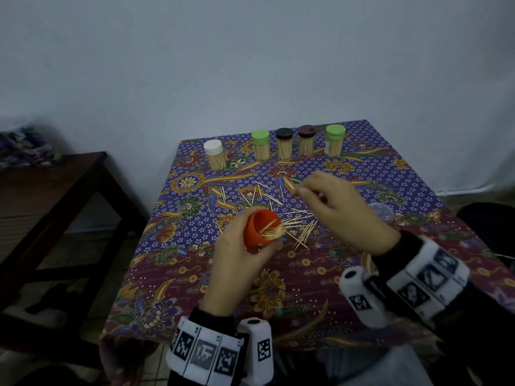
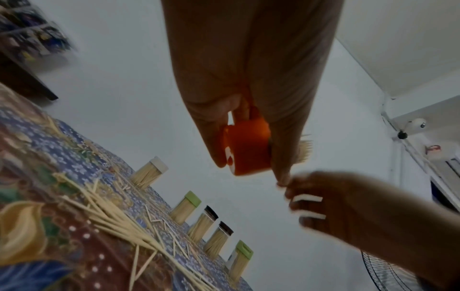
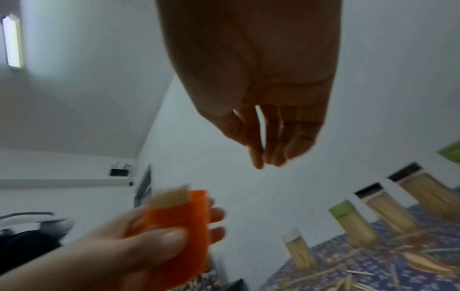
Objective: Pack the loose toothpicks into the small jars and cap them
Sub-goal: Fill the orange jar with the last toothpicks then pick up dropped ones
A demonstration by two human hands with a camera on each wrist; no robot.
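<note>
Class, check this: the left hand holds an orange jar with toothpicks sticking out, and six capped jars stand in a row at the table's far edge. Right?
Not quite. The left hand does hold the orange jar, but the head view shows five capped jars, not six.

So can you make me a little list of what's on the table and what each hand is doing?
left hand: grips a small orange plastic jar, tilted, toothpicks poking out
right hand: raised above the table, fingertips together; whether it pinches a toothpick is unclear
loose wooden toothpicks: scattered on the flowered tablecloth
capped jars of toothpicks: five, upright along the far edge
caps: white, green, two dark, green
</note>
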